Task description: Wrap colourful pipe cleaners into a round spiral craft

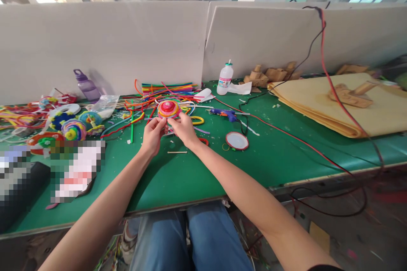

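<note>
Workpiece: a round, multicoloured disc of coiled fuzzy strips with a raised pink-red centre (169, 109), held just left of the frame's centre, raised face toward the camera.
Left hand (153, 133): fingertips drawn together, pinching the disc's lower edge from the lower left.
Right hand (184, 129): thumb at the lower edge, fingers along the lower right side; grip closed on the disc. Fingers behind it cannot be made out.
Disc against grip: directly beyond the fingertips, toward the top of the frame. Both hands touch it, so neither is nearer; the right reaches farther up its side. Outline roughly round, with no clear long axis.
Behind the disc: a loose heap of bright, multicoloured fuzzy stems (168, 89), centre of the frame.
Right of the hands: a blue-and-orange glue gun (223, 114) and a shallow, round white dish with a red rim (237, 140), both apart from the grip.
Left of frame: a cluster of round, multicoloured fuzzy pieces (73, 129).
Surface: green-topped worktable (203, 182).
</note>
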`<action>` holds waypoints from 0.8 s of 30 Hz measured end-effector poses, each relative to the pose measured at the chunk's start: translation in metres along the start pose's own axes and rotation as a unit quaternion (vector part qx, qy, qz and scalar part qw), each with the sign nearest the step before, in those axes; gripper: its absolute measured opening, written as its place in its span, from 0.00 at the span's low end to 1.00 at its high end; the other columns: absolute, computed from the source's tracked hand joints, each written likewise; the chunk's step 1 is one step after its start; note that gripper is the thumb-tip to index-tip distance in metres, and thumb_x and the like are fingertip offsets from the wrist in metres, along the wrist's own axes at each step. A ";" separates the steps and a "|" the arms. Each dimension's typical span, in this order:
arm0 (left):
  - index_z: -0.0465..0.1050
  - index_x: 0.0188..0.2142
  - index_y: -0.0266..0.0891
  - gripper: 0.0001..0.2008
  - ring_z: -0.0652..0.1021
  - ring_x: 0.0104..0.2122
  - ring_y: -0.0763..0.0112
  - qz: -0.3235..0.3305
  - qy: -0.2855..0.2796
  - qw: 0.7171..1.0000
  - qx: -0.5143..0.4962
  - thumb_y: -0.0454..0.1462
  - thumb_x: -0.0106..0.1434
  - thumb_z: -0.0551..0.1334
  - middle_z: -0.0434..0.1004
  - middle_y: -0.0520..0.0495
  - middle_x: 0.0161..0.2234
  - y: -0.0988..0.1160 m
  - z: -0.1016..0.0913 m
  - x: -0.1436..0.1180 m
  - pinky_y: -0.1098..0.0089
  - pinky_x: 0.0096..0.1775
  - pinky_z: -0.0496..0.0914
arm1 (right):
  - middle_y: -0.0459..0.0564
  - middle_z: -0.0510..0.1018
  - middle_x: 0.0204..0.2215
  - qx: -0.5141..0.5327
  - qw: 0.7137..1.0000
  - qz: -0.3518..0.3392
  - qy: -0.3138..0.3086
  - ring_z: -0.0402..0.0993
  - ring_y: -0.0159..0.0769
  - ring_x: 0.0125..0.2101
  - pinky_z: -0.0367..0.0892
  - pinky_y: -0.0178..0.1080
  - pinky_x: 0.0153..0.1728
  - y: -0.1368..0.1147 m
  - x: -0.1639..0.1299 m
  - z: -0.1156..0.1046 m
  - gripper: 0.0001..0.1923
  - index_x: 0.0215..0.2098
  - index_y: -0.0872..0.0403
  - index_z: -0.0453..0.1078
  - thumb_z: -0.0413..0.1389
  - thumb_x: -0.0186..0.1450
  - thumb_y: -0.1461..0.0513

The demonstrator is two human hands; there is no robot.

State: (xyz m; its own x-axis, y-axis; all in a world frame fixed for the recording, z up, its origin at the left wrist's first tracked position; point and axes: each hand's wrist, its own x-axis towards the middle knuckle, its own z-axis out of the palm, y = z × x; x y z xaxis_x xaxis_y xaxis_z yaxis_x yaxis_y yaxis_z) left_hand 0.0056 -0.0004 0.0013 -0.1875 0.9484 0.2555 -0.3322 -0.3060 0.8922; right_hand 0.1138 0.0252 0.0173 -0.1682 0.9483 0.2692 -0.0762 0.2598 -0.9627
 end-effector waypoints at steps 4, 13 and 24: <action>0.70 0.23 0.37 0.13 0.67 0.20 0.77 0.007 0.007 0.999 0.033 0.43 0.52 0.69 0.69 0.53 0.19 -0.002 0.002 0.000 0.74 0.27 0.63 | 0.40 0.65 0.14 -0.023 0.999 0.018 0.037 0.63 0.29 0.19 0.57 0.30 0.19 0.000 0.002 0.000 0.05 0.25 0.53 0.62 0.56 0.55 0.62; 0.73 0.26 0.36 0.10 0.70 0.23 0.76 0.004 -0.011 0.999 0.046 0.42 0.54 0.67 0.72 0.51 0.22 -0.005 -0.001 0.000 0.73 0.27 0.64 | 0.37 0.61 0.12 -0.012 0.997 0.044 0.063 0.59 0.26 0.15 0.56 0.29 0.17 -0.001 0.004 0.000 0.07 0.23 0.53 0.59 0.54 0.55 0.64; 0.74 0.27 0.37 0.09 0.71 0.25 0.76 -0.024 0.020 0.999 -0.017 0.41 0.52 0.67 0.75 0.50 0.28 -0.001 0.000 0.001 0.74 0.26 0.64 | 0.34 0.55 0.07 0.059 0.995 0.079 0.003 0.49 0.23 0.09 0.49 0.30 0.11 -0.008 0.001 0.001 0.08 0.22 0.52 0.57 0.52 0.56 0.67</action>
State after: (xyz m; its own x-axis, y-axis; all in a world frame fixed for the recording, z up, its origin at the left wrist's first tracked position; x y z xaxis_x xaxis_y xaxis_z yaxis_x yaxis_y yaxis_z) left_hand 0.0061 0.0006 0.0005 -0.2075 0.9583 0.1966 -0.3722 -0.2632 0.8901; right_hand 0.1129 0.0237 0.0255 -0.1818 0.9768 0.1134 -0.1636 0.0837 -0.9830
